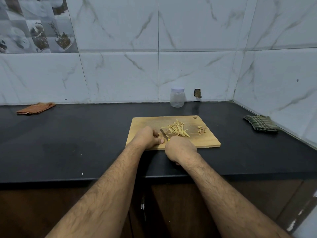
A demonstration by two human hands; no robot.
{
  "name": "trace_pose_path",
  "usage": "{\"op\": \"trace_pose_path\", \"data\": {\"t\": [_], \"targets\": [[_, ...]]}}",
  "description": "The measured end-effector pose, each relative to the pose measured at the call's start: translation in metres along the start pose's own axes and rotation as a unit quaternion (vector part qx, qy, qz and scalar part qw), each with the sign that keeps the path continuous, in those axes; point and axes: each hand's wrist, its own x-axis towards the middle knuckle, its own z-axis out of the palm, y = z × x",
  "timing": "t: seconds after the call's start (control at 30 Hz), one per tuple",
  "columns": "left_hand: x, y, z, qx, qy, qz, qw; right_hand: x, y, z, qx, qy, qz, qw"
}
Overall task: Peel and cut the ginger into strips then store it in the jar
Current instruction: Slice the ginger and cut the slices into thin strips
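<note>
A wooden cutting board (pixel 202 140) lies on the black counter. On it sits a pile of pale ginger strips (pixel 176 129) and, further right, a small heap of brown peel (pixel 201 130). My left hand (pixel 148 137) holds down a small ginger piece (pixel 160 134) with curled fingers, mostly hiding it. My right hand (pixel 180 149) grips a knife (pixel 164 133) with a yellow handle; its blade lies against the ginger piece, just left of the strips. A clear plastic jar (pixel 177 97) with a pale lid on stands at the wall behind the board.
A folded orange cloth (pixel 35 108) lies at the far left by the wall. A folded green checked cloth (pixel 260 124) sits at the right near the corner wall. The black counter (pixel 77 143) ends at a front edge above dark cabinets.
</note>
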Motion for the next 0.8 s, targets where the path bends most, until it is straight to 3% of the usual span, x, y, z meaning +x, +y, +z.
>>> {"op": "trace_pose_path", "data": {"t": [0.8], "targets": [[0.0054,0.0013,-0.0039,0.020,-0.031,0.010,0.999,0.0076,-0.0084,0.0008,-0.029,-0.024,-0.007,0.999]]}}
